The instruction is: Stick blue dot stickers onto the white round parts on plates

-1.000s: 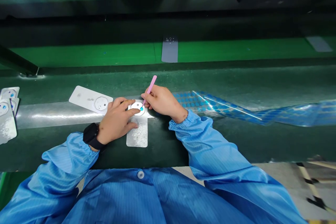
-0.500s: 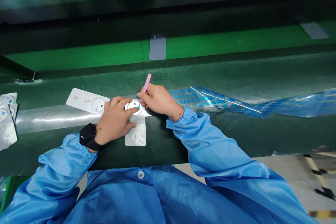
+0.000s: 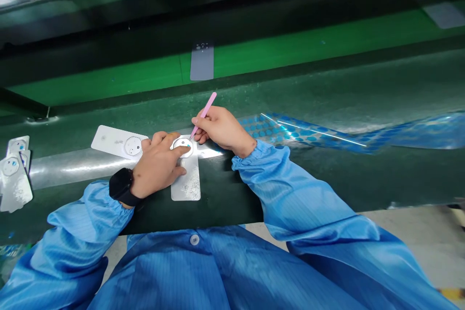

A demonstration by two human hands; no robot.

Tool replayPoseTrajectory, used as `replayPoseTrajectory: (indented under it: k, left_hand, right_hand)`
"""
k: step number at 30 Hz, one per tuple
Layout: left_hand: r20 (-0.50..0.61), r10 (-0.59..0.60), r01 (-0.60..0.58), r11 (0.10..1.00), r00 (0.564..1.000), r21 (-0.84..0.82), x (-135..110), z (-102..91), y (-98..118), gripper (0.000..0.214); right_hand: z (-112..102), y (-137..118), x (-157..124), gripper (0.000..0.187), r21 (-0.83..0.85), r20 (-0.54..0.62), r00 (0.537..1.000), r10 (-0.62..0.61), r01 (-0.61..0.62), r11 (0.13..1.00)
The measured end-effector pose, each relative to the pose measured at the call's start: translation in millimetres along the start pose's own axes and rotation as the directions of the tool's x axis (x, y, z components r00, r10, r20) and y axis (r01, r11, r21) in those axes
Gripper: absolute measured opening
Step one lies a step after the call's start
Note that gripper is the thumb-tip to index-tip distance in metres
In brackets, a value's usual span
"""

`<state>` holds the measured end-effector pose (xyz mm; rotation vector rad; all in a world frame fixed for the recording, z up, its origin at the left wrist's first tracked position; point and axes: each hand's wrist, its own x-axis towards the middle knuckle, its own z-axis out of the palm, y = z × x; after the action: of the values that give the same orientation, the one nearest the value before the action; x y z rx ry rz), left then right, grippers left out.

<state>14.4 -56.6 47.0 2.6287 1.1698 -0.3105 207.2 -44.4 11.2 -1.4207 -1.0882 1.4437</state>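
My right hand (image 3: 221,128) pinches a pair of pink tweezers (image 3: 208,105), tilted with its tip down at the edge of a white panel (image 3: 186,186). That panel lies lengthwise towards me, with a round outlined area at its far end and a frosted patch near its close end. Across it rests my left hand (image 3: 158,167), fingers spread, the index fingertip on the round area beside a small blue dot (image 3: 188,147). Left of my fingers lies a second white panel (image 3: 112,140) with a similar round area, partly under the hand.
A clear strip with blue dots (image 3: 308,131) runs off to the right; its bare shiny part (image 3: 69,167) stretches left. Several white panels (image 3: 16,181) are piled at the far left. Beyond the bench's raised edge, a grey panel (image 3: 202,65) sits on a green surface (image 3: 145,77).
The tweezers tip has drawn back from the blue dot to the round area's far right edge, and the tweezers lean more to the right. My left hand stays on the panel.
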Motion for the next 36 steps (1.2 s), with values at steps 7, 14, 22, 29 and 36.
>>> replayPoseTrajectory:
  k: [7, 14, 22, 29, 36]
  left_hand:
    - [-0.009, -0.02, 0.02, 1.0, 1.0, 0.009, 5.1, 3.0, 0.0, 0.05]
    - [-0.01, -0.029, 0.029, 0.999, 1.0, 0.033, 9.7, 2.5, 0.7, 0.042]
    - [-0.016, -0.036, 0.036, 0.999, 0.999, 0.006, 12.3, -2.1, 3.5, 0.04]
    - [0.032, -0.065, 0.071, 0.971, 0.997, -0.229, 25.1, -16.1, 5.1, 0.038]
    - [-0.39, -0.294, 0.093, 0.884, 0.873, -0.458, -47.6, -69.0, -86.8, 0.015]
  right_hand:
    - [0.4, -0.8, 1.0, 0.025, 0.08, 0.017, 1.0, 0.002, -0.004, 0.997]
    - [1.5, 2.8, 2.6, 0.026, 0.126, 0.009, 1.0, -0.025, 0.024, 0.992]
    - [-1.5, 0.5, 3.5, 0.027, 0.19, 0.021, 1.0, 0.005, -0.009, 0.982]
    - [-16.5, 13.8, 5.7, 0.028, 0.284, 0.019, 0.998, -0.062, 0.054, 0.957]
    - [-31.2, 19.5, 11.6, 0.025, 0.294, -0.001, 0.999, -0.05, 0.048, 0.955]
